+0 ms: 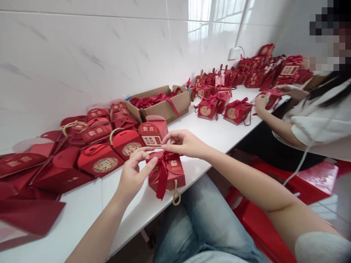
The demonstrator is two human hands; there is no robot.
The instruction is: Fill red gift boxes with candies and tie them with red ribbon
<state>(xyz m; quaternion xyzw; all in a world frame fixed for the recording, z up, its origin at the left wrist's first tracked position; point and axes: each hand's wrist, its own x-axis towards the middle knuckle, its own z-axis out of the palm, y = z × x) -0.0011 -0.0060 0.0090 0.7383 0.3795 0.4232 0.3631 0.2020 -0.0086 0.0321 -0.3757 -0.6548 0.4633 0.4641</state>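
Observation:
Right in front of me a red gift box stands near the table's front edge, with a beige rope handle hanging from its near side. A dark red satin ribbon lies over its top, one tail draped down the front. At the box's top left my left hand pinches the ribbon between thumb and fingers. Above the box's back edge, my right hand has its fingertips closed on another part of the ribbon. The fingers partly hide the ribbon's upper part.
Red boxes crowd the table's left side. An open cardboard box of red ribbons stands by the wall. Ribboned boxes stand farther right. Beside me, a co-worker's hands handle a red box. A red stool is below.

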